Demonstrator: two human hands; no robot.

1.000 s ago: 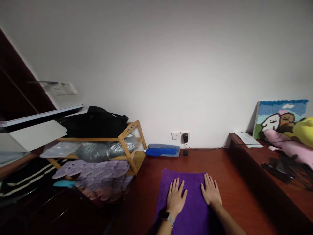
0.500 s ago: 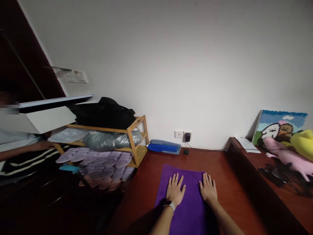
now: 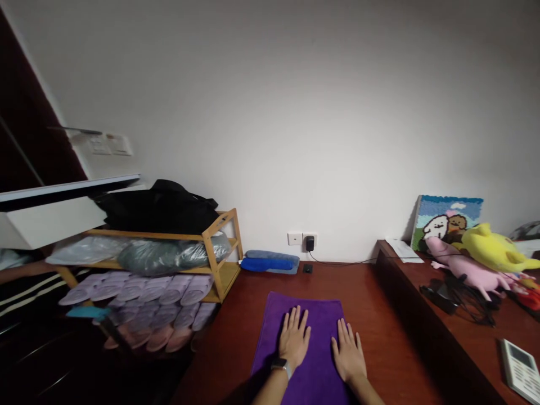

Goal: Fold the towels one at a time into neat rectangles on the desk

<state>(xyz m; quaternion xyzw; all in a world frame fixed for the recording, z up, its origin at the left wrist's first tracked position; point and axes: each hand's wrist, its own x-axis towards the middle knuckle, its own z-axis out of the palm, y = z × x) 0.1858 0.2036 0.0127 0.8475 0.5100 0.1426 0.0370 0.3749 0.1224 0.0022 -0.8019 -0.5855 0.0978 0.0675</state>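
Observation:
A purple towel [image 3: 314, 360] lies spread out on the reddish-brown desk [image 3: 392, 349], its near end cut off by the bottom of the view. Flat on its left half rests my left hand [image 3: 294, 338], fingers extended, with a watch [image 3: 281, 365] at the wrist. My right hand [image 3: 349, 351] lies palm down over the towel's right edge, fingers stretched forward. Neither hand grips anything. Behind the towel, against the wall, sit folded blue and grey towels [image 3: 270, 262].
On the left, a wooden rack [image 3: 215, 256] holds a black bag [image 3: 160, 208], plastic-wrapped bundles and several lilac slippers [image 3: 152, 288]. A plugged-in charger [image 3: 310, 243] trails a cable. Right, a raised ledge bears plush toys [image 3: 464, 267], a picture [image 3: 449, 219] and a white keypad device [image 3: 522, 368]. A person's arm shows far left.
The view has swung right, bringing the keypad device into sight. My right hand has moved slightly nearer to me along the towel's right edge; my left hand stays flat on it.

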